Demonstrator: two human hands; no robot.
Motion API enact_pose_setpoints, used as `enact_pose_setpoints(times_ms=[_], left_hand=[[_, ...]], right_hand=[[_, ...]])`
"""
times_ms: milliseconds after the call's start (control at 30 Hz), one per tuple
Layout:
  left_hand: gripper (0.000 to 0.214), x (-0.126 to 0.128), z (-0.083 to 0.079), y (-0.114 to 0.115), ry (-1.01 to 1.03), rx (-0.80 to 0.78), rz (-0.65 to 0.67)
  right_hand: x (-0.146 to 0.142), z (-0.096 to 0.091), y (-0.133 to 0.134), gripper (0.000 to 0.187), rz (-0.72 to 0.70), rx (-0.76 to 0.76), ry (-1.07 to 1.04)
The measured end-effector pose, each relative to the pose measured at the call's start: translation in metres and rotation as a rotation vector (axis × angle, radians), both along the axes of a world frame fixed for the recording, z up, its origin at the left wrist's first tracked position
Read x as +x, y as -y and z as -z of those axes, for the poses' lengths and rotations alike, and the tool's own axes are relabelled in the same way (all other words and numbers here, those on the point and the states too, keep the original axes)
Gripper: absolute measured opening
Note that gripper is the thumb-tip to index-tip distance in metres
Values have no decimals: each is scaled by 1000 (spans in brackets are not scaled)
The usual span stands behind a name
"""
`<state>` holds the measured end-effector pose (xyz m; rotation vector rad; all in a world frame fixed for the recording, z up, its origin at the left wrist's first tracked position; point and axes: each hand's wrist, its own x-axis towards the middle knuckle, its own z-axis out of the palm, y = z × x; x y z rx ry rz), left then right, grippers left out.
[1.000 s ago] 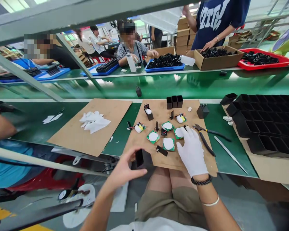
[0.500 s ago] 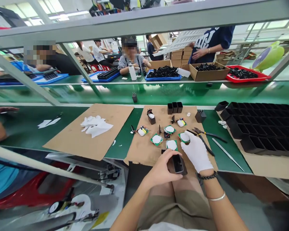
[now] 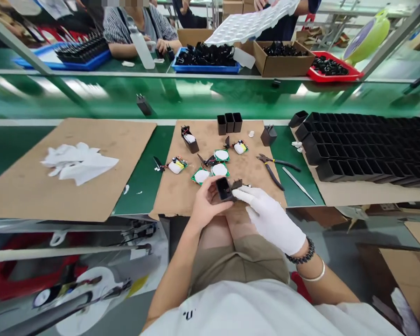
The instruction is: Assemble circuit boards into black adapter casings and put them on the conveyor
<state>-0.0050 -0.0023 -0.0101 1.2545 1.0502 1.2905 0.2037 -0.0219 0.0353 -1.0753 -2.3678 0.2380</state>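
My bare left hand (image 3: 205, 205) grips a small black plastic housing (image 3: 224, 188), open end up, at the near edge of a cardboard mat (image 3: 182, 186). My white-gloved right hand (image 3: 269, 217) pinches a small dark part (image 3: 238, 184) right beside the housing's mouth. Just beyond lie green circuit boards with white round pads (image 3: 220, 155), a loose board with wires (image 3: 177, 165) on the left, and another housing with a board in it (image 3: 190, 139).
Pliers (image 3: 273, 168) and tweezers (image 3: 298, 185) lie right of the mat. Three empty housings (image 3: 229, 122) stand at its far edge. A black tray of housings (image 3: 367, 149) fills the right. White gloves (image 3: 77, 161) rest on a second cardboard sheet. Other people work across the conveyor.
My left hand has lifted the housing up toward the boards. My right hand left the boards and now holds a small part at the housing. The camera tilted down.
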Motion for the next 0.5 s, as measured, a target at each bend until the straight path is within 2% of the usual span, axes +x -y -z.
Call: enact_pose_setpoints(times_ms=[100,233,333,400,467,500], left_hand=[[66,-15,-1,25,11,13,-129],[59,-26,-4,58,-94,51,-267],[57,-27,-8,72,-175,46,-264],[56,-26,-12,76,-226,32,-237],[56,-24,-15,77,-248,22,-215],[56,-24,-15,77,-243,17,-209]], right_hand=[[10,2,-4,46,-24,-117,-101],[19,3,-18,39,-30,-139,-54],[9,-3,-33,37,-103,-159,163],[-2,-7,-44,24,-143,-198,315],[-10,-9,-55,18,-108,-242,337],[-12,-9,-60,18,-61,-274,268]])
